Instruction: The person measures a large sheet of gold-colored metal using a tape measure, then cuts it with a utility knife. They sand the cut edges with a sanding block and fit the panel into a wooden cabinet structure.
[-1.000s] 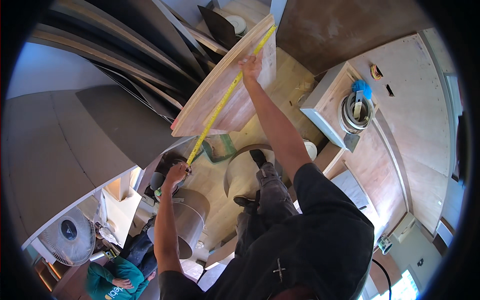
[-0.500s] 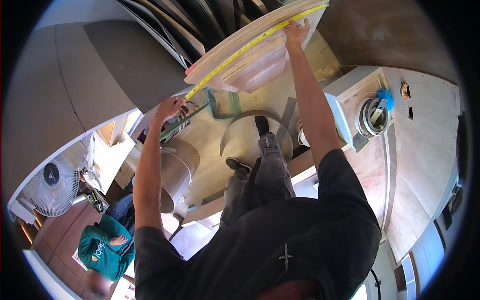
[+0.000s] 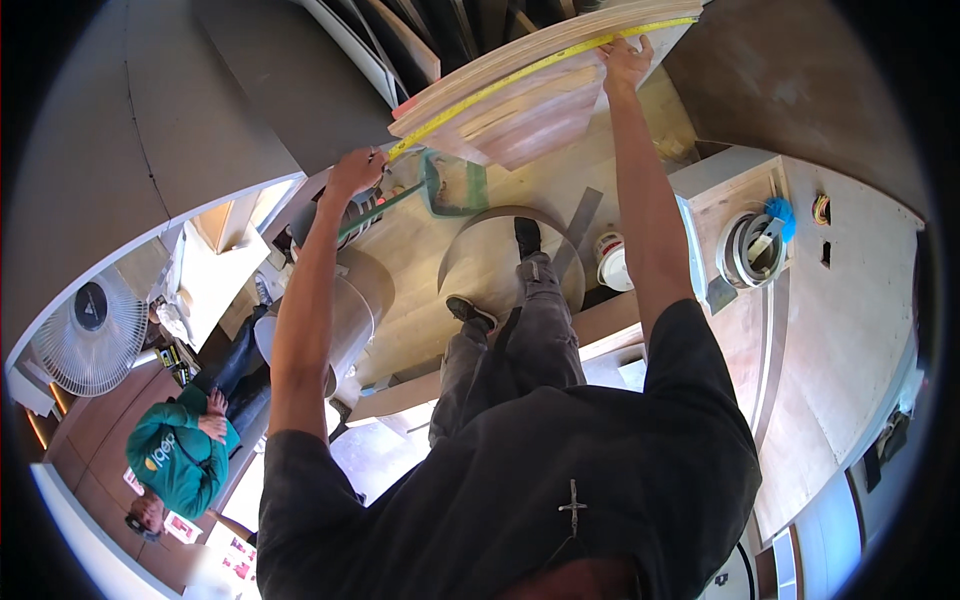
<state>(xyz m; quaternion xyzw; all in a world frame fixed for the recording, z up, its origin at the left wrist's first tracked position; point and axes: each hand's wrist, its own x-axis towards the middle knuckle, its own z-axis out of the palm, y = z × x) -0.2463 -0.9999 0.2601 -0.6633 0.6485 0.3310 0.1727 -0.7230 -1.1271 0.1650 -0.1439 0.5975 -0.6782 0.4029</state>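
A curved-edged stack of pale plywood panels (image 3: 540, 125) stands at the top centre with a yellow tape measure (image 3: 515, 78) stretched along its curved edge. My left hand (image 3: 355, 170) is closed round the tape's end at the panels' left corner; its case is mostly hidden by the fingers. My right hand (image 3: 625, 62) has its fingertips curled on the tape and panel face toward the right end. A green dustpan (image 3: 450, 200) lies on the floor below the panels.
A round board (image 3: 470, 260) is under my feet, near a white bucket (image 3: 612, 268). A metal cylinder (image 3: 350, 315) stands left. A cabinet (image 3: 725, 190) with coils is right. A fan (image 3: 90, 350) and a seated person in green (image 3: 185, 460) are lower left. Dark sheets lean behind the panels.
Both my hands and the tape have moved up and rightward in view; the tape now lies at a shallower slant along the panels' edge. The seated person's arms have shifted.
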